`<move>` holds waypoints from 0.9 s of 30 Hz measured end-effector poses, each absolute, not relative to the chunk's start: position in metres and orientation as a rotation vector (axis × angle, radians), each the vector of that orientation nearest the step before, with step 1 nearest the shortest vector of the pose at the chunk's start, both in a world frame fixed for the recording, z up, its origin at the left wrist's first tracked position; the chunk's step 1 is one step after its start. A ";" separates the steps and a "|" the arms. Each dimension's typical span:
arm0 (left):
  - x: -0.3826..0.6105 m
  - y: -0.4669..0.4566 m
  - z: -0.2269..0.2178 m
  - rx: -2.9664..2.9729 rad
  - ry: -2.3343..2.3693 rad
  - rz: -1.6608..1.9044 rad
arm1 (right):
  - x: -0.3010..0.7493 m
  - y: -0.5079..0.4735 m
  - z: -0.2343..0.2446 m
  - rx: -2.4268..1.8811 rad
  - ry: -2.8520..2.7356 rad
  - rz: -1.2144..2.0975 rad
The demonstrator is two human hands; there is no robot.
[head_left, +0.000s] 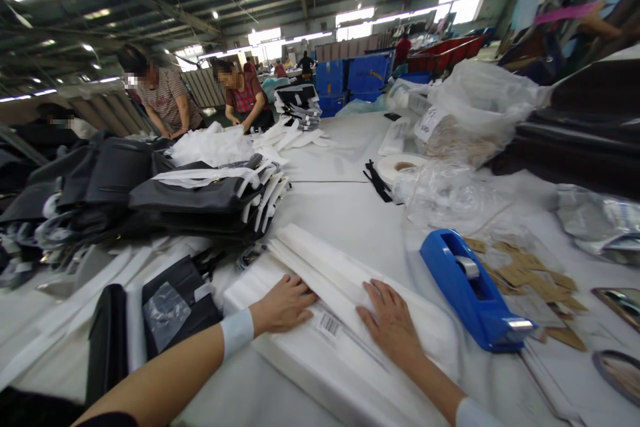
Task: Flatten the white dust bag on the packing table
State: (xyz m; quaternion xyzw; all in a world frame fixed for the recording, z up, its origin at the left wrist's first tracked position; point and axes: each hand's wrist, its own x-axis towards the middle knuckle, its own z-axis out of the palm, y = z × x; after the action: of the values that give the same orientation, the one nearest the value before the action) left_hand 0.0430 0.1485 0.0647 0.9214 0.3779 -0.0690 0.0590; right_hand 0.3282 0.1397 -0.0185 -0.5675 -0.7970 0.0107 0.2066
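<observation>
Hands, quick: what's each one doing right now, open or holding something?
Left hand: open, palm flat on the white wrapped package, gripping nothing.
Right hand: open, flat on the same package, gripping nothing.

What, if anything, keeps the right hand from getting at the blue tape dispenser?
Probably nothing, so likely yes: the right hand lies flat on the white package, and the blue tape dispenser stands close beside it, with only white sheet between them.
</observation>
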 end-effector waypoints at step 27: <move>0.082 0.172 0.033 2.495 1.438 -0.142 | 0.349 0.236 0.109 -2.017 -2.524 0.148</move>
State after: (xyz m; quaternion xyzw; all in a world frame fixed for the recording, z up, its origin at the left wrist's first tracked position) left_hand 0.0823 0.1716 0.0331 0.8581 0.4946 -0.0488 0.1289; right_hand 0.3495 0.2359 0.1095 -0.6230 -0.7795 0.0458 -0.0461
